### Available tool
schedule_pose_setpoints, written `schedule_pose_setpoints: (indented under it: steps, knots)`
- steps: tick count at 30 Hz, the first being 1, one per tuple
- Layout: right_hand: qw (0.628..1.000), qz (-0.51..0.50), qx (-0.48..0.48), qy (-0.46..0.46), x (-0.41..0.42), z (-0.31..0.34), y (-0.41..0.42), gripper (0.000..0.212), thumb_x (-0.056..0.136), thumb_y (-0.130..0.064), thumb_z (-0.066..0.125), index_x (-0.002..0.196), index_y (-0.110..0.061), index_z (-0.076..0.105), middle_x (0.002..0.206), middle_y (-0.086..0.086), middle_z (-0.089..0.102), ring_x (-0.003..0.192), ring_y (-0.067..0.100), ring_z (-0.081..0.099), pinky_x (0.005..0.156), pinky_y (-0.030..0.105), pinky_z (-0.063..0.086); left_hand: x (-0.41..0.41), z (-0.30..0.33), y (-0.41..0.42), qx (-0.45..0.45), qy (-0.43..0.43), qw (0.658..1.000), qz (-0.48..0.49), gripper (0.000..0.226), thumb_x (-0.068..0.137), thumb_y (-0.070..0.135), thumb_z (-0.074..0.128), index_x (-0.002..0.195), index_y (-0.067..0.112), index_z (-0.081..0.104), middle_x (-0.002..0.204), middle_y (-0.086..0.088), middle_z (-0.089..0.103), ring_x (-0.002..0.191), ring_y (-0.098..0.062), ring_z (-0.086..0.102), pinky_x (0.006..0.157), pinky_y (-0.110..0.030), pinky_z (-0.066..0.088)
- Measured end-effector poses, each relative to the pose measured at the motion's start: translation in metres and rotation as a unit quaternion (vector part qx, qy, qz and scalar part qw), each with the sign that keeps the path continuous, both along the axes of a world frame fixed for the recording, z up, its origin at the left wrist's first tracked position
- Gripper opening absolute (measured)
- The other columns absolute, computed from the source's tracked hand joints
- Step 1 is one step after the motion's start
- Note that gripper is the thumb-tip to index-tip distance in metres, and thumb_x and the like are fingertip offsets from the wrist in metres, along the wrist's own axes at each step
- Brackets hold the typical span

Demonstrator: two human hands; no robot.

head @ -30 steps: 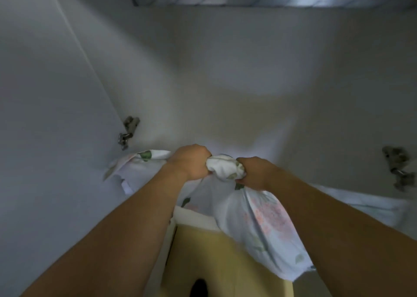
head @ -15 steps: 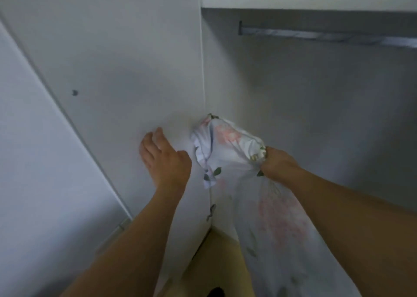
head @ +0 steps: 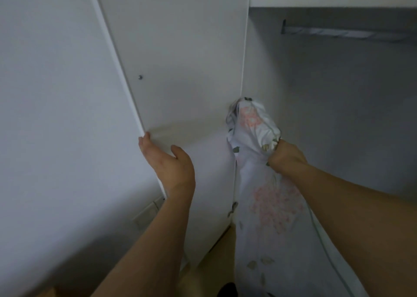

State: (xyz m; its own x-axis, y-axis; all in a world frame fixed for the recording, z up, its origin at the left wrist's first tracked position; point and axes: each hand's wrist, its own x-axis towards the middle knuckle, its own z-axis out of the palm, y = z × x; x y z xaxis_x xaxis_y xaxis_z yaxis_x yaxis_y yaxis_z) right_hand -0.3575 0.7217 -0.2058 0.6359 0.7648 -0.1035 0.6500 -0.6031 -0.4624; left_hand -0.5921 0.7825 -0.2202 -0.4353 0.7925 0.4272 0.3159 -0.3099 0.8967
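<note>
A white cloth with pink flowers and green leaves (head: 266, 197) hangs in front of the open wardrobe. My right hand (head: 285, 158) grips a bunched part of it near the top, and the rest trails down past the lower edge of the view. My left hand (head: 168, 161) is at the free edge of the white wardrobe door (head: 180, 71), fingers wrapped behind that edge and thumb out in front. The fingertips are hidden behind the door.
The wardrobe interior (head: 338, 105) is at the right, with a metal hanging rail (head: 338, 34) under a white shelf (head: 334, 1). A yellowish cardboard box (head: 216, 260) stands low in the wardrobe. A white wall (head: 56, 116) is at the left.
My left hand let go of the cloth and moved left, from flat on the door panel to its outer edge. My right hand lifted the cloth out of the box.
</note>
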Motion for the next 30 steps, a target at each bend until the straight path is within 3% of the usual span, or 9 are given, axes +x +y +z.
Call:
schedule_pose_setpoints:
  steps: [2, 5, 7, 10, 13, 16, 19, 23, 30]
  knots:
    - [1.0, -0.004, 0.0, 0.005, 0.002, -0.001, -0.006, 0.054, 0.085, -0.019, 0.063, 0.135, -0.006, 0.046, 0.137, 0.018, 0.052, 0.126, 0.032, 0.051, 0.104, 0.037, 0.042, 0.0, 0.008, 0.006, -0.037, -0.087, 0.995, 0.009, 0.049, 0.089, 0.017, 0.051, 0.133, 0.02, 0.03, 0.134, -0.006, 0.045, 0.116, -0.026, 0.052, 0.101, -0.043, 0.045]
    - [1.0, -0.018, -0.005, 0.015, 0.006, -0.007, -0.017, 0.053, 0.084, -0.018, 0.065, 0.132, -0.006, 0.048, 0.135, 0.018, 0.053, 0.124, 0.032, 0.053, 0.103, 0.036, 0.043, -0.002, 0.019, 0.009, -0.052, -0.13, 0.989, 0.053, 0.034, 0.088, 0.021, 0.051, 0.115, 0.008, 0.034, 0.104, -0.012, 0.049, 0.082, -0.029, 0.053, 0.077, -0.047, 0.05]
    - [0.999, -0.023, -0.009, 0.02, 0.004, -0.013, -0.022, 0.053, 0.084, -0.017, 0.065, 0.132, -0.005, 0.048, 0.135, 0.018, 0.053, 0.124, 0.032, 0.053, 0.103, 0.036, 0.043, -0.004, 0.018, 0.003, -0.029, -0.093, 0.994, 0.044, 0.033, 0.087, 0.023, 0.05, 0.113, 0.008, 0.038, 0.096, -0.013, 0.052, 0.078, -0.03, 0.053, 0.071, -0.042, 0.048]
    - [0.999, -0.027, -0.012, 0.028, -0.002, -0.024, -0.029, 0.05, 0.084, -0.016, 0.064, 0.131, -0.005, 0.048, 0.134, 0.018, 0.054, 0.123, 0.032, 0.053, 0.102, 0.035, 0.043, 0.005, 0.007, -0.025, 0.049, -0.008, 0.999, -0.017, 0.013, 0.087, 0.021, 0.052, 0.097, 0.012, 0.053, 0.081, -0.001, 0.051, 0.073, -0.021, 0.051, 0.063, -0.012, 0.039]
    - [0.998, -0.044, -0.011, 0.034, 0.001, -0.031, -0.04, 0.048, 0.083, -0.018, 0.064, 0.128, -0.006, 0.05, 0.13, 0.019, 0.056, 0.12, 0.033, 0.055, 0.099, 0.037, 0.045, 0.027, -0.004, -0.057, 0.06, 0.058, 0.992, -0.098, 0.017, 0.089, 0.033, 0.05, 0.08, 0.02, 0.046, 0.077, 0.008, 0.039, 0.067, -0.011, 0.042, 0.059, -0.013, 0.034]
    - [0.996, -0.076, -0.02, 0.044, 0.014, -0.037, -0.062, 0.051, 0.082, -0.018, 0.066, 0.129, -0.006, 0.049, 0.131, 0.019, 0.056, 0.12, 0.034, 0.055, 0.1, 0.038, 0.045, 0.054, -0.008, -0.08, 0.063, 0.132, 0.967, -0.207, 0.038, 0.089, 0.041, 0.047, 0.109, 0.011, 0.057, 0.093, 0.005, 0.042, 0.079, -0.007, 0.047, 0.065, -0.025, 0.05]
    - [0.99, -0.12, -0.03, 0.061, 0.03, -0.04, -0.09, 0.054, 0.081, -0.017, 0.068, 0.131, -0.008, 0.048, 0.131, 0.017, 0.057, 0.12, 0.033, 0.055, 0.098, 0.036, 0.045, 0.094, -0.004, -0.096, 0.113, 0.201, 0.928, -0.292, 0.064, 0.09, 0.031, 0.049, 0.148, 0.014, 0.027, 0.131, -0.01, 0.039, 0.113, -0.025, 0.05, 0.085, -0.034, 0.054]
    - [0.979, -0.188, -0.024, 0.077, 0.052, -0.039, -0.121, 0.053, 0.078, -0.018, 0.071, 0.126, -0.01, 0.053, 0.126, 0.014, 0.061, 0.116, 0.032, 0.058, 0.093, 0.034, 0.047, 0.154, -0.004, -0.108, 0.189, 0.297, 0.879, -0.323, 0.077, 0.092, 0.025, 0.051, 0.15, 0.004, 0.006, 0.153, -0.022, 0.022, 0.14, -0.035, 0.029, 0.11, -0.049, 0.036]
    - [0.958, -0.277, 0.0, 0.077, 0.088, -0.04, -0.161, 0.042, 0.082, -0.016, 0.063, 0.121, -0.006, 0.052, 0.124, 0.019, 0.06, 0.115, 0.035, 0.058, 0.092, 0.037, 0.048, 0.238, -0.013, -0.092, 0.234, 0.379, 0.821, -0.357, 0.077, 0.097, 0.045, 0.046, 0.148, -0.004, 0.015, 0.153, -0.029, 0.017, 0.142, -0.048, 0.015, 0.108, -0.063, 0.027]
